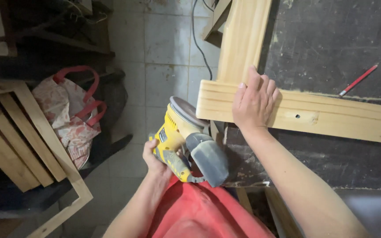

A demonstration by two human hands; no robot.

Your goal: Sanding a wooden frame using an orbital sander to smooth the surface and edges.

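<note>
Head view: looks straight down over a dark workbench (331, 39) and a pale tiled floor (164, 57).
Left hand (155, 158): wrapped around the body of a yellow orbital sander (177, 139), fingers closed tight on the grip, held off the bench edge above the floor.
Sander: tilted, its round grey pad facing up and to the right, just beside the end of the wooden frame; a grey dust bag (208, 158) hangs off its back, close to the person's red shirt (199, 211).
Right hand (254, 103): laid flat, palm down, fingers spread a little, pressing on the corner of the frame; it grips nothing.
Wooden frame (331, 117): pale pine, two boards meeting at a right angle, lying on the bench with its corner end jutting over the edge.
Red pencil (359, 79): lies on the bench inside the frame's angle, well apart from both hands.
Floor, left side: a patterned bag with red handles (73, 110) sits beside stacked wooden slats (27, 141).
Cable (199, 39): black, trails across the tiles.
</note>
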